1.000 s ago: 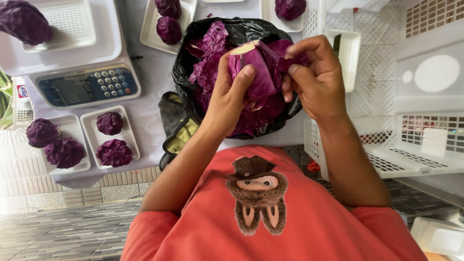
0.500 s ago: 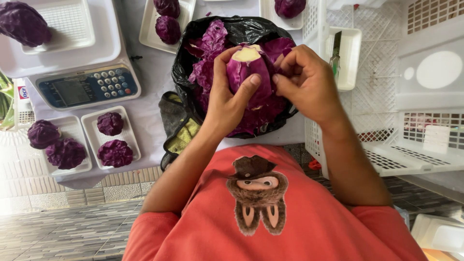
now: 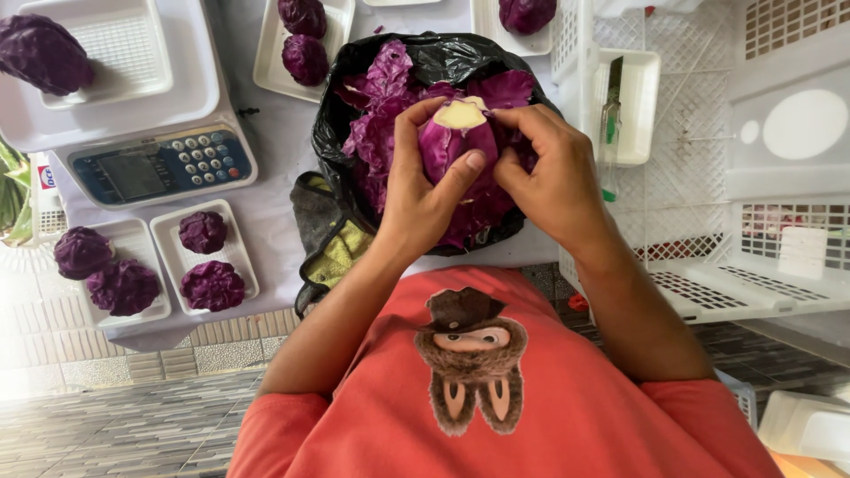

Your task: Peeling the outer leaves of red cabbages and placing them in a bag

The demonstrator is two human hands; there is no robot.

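hands (image 3: 478, 190) gripping purple cabbage (image 3: 456, 142), black bag (image 3: 434, 62)

Shirt: coral-orange short-sleeved tee (image 3: 567, 416), plain knit, filling the lower middle of the head view.
Sleeves: short, ending above the elbows; hems showing at the lower left and lower right.
Print: cartoon animal (image 3: 469, 358) on the chest, brown and furry, with a pale oval face patch, a dark brown brimmed hat and two long brown-and-cream ears, seen upside down.
Forearms: bare, no watch, no bracelet.
Left hand (image 3: 423, 190): bare, ungloved, no ring showing.
Right hand (image 3: 551, 177): bare, ungloved, no ring showing.
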